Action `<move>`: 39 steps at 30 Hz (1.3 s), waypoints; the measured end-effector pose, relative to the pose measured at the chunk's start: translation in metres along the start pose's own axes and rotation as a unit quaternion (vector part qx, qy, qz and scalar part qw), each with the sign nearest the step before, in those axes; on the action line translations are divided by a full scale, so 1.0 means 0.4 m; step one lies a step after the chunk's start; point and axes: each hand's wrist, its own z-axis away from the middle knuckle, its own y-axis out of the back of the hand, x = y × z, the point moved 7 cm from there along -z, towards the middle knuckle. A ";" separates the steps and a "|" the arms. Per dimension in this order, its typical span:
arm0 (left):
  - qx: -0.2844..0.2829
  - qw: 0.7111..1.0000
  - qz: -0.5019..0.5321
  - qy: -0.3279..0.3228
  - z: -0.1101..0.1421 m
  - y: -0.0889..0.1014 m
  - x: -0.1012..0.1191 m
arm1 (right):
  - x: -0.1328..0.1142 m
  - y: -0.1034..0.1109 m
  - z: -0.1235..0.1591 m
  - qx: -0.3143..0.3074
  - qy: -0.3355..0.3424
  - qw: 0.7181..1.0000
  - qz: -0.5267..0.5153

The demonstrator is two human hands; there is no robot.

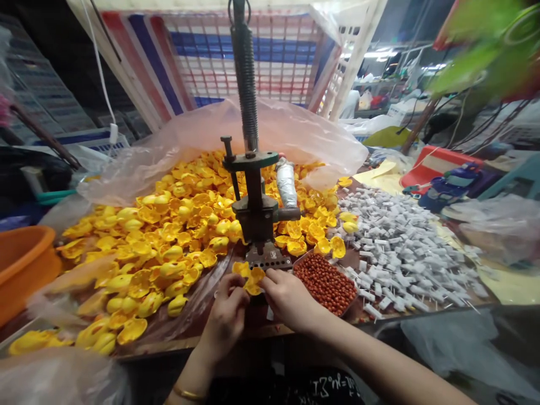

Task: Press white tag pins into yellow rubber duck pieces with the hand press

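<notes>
Between my two hands, just in front of the hand press, is a yellow plastic shell, hollow side showing. My left hand pinches its left side with curled fingers. At the right edge of the shell, my right hand has its fingers pressed together on it; the fingertips are partly hidden. A tray of small red-brown beads stands right beside my right hand. Below the right fingers a small pale piece shows at the table edge.
Yellow shells are heaped to the left and behind the press. Many grey-white parts with thin pins cover the right side. An orange tub stands at far left. Behind rises a white plastic crate with clear plastic sheeting.
</notes>
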 end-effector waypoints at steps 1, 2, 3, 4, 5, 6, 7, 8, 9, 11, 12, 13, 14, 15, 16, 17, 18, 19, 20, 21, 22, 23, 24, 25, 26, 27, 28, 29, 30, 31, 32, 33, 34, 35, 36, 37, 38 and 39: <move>-0.011 1.000 0.011 0.000 -0.001 0.000 -0.001 | -0.001 -0.006 -0.002 -0.019 -0.001 1.000 0.007; -0.024 1.000 0.018 0.002 -0.002 -0.002 -0.004 | 0.000 -0.010 -0.003 -0.036 -0.003 0.999 0.005; -0.037 0.999 0.021 0.008 -0.002 -0.005 -0.009 | 0.002 -0.012 -0.004 -0.049 -0.005 0.999 -0.002; -0.050 0.998 0.020 0.018 -0.002 -0.011 -0.017 | 0.004 -0.013 -0.005 -0.056 -0.006 0.998 -0.011; -0.059 0.998 0.018 0.032 0.000 -0.018 -0.026 | 0.007 -0.014 -0.006 -0.057 -0.008 0.998 -0.021; -0.065 0.997 0.019 0.045 0.002 -0.027 -0.036 | 0.011 -0.015 -0.006 -0.053 -0.011 0.998 -0.031; -0.066 0.996 0.025 0.058 0.005 -0.036 -0.045 | 0.017 -0.017 -0.007 -0.045 -0.016 0.998 -0.043; -0.060 0.995 0.035 0.070 0.008 -0.045 -0.055 | 0.024 -0.020 -0.008 -0.036 -0.023 0.997 -0.057; -0.048 0.995 0.044 0.080 0.011 -0.052 -0.064 | 0.031 -0.024 -0.008 -0.027 -0.032 0.996 -0.074; -0.015 0.995 0.046 0.085 0.013 -0.061 -0.078 | 0.045 -0.032 -0.008 -0.012 -0.050 0.992 -0.112; -0.006 0.996 0.039 0.078 0.013 -0.065 -0.080 | 0.050 -0.033 -0.008 -0.007 -0.059 0.990 -0.131; -0.003 0.997 0.030 0.067 0.011 -0.068 -0.080 | 0.053 -0.033 -0.008 -0.002 -0.065 0.987 -0.148; -0.004 0.998 0.020 0.052 0.008 -0.072 -0.076 | 0.055 -0.030 -0.008 0.002 -0.070 0.984 -0.164; -0.006 0.999 0.013 0.037 0.006 -0.074 -0.071 | 0.054 -0.025 -0.008 0.006 -0.073 0.981 -0.178; -0.006 1.000 0.008 0.025 0.004 -0.074 -0.065 | 0.053 -0.019 -0.007 0.010 -0.076 0.979 -0.190; -0.001 1.000 0.003 0.017 0.002 -0.072 -0.059 | 0.051 -0.012 -0.007 0.013 -0.080 0.976 -0.200; 0.008 1.000 -0.002 0.013 0.002 -0.068 -0.052 | 0.049 -0.006 -0.006 0.015 -0.084 0.974 -0.208; 0.017 1.000 -0.008 0.010 0.002 -0.064 -0.046 | 0.046 -0.001 -0.004 0.017 -0.091 0.973 -0.213; 0.025 1.000 -0.011 0.006 0.003 -0.061 -0.038 | 0.042 0.002 -0.002 0.018 -0.099 0.971 -0.215; 0.030 0.999 -0.012 0.003 0.005 -0.059 -0.031 | 0.036 0.004 0.000 0.017 -0.108 0.971 -0.213; 0.033 0.999 -0.012 -0.001 0.006 -0.057 -0.024 | 0.028 0.005 0.002 0.015 -0.115 0.972 -0.205; 0.034 0.999 -0.010 -0.007 0.007 -0.056 -0.018 | 0.019 0.007 0.005 0.011 -0.122 0.973 -0.194; 0.035 0.999 -0.006 -0.012 0.007 -0.054 -0.013 | 0.009 0.009 0.007 0.005 -0.124 0.975 -0.184; 0.036 0.999 -0.001 -0.013 0.007 -0.051 -0.012 | -0.001 0.013 0.008 -0.001 -0.121 0.976 -0.180; 0.038 0.999 0.003 -0.008 0.007 -0.045 -0.014 | -0.008 0.020 0.010 -0.008 -0.112 0.977 -0.183; 0.045 0.999 0.006 0.002 0.008 -0.037 -0.020 | -0.009 0.029 0.012 -0.011 -0.103 0.977 -0.189; 0.056 0.998 0.010 0.019 0.008 -0.025 -0.030 | 0.000 0.041 0.016 -0.009 -0.100 0.977 -0.190; 0.068 0.997 0.014 0.045 0.011 -0.013 -0.045 | 0.021 0.053 0.021 -0.006 -0.109 0.978 -0.178; 0.083 0.993 0.020 0.079 0.015 0.001 -0.063 | 0.056 0.064 0.028 -0.002 -0.132 0.980 -0.150; 0.103 0.987 0.034 0.120 0.021 0.014 -0.085 | 0.100 0.071 0.038 0.000 -0.166 0.980 -0.109; 0.123 0.976 0.059 0.168 0.030 0.024 -0.110 | 0.148 0.075 0.049 -0.004 -0.204 0.977 -0.064; 0.140 0.960 0.096 0.223 0.041 0.029 -0.136 | 0.195 0.073 0.062 -0.016 -0.235 0.971 -0.024; 0.155 0.935 0.146 0.283 0.054 0.028 -0.161 | 0.237 0.066 0.073 -0.034 -0.258 0.966 0.005; 0.168 0.902 0.205 0.342 0.068 0.020 -0.183 | 0.270 0.056 0.082 -0.052 -0.270 0.961 0.022; 0.176 0.861 0.267 0.395 0.081 0.006 -0.198 | 0.293 0.045 0.090 -0.069 -0.274 0.959 0.028; 0.180 0.819 0.324 0.437 0.090 -0.011 -0.205 | 0.308 0.036 0.095 -0.081 -0.273 0.958 0.028; 0.181 0.781 0.373 0.468 0.095 -0.027 -0.204 | 0.315 0.031 0.099 -0.082 -0.273 0.958 0.022; 0.179 0.749 0.412 0.486 0.095 -0.041 -0.197 | 0.314 0.032 0.100 -0.071 -0.271 0.960 0.008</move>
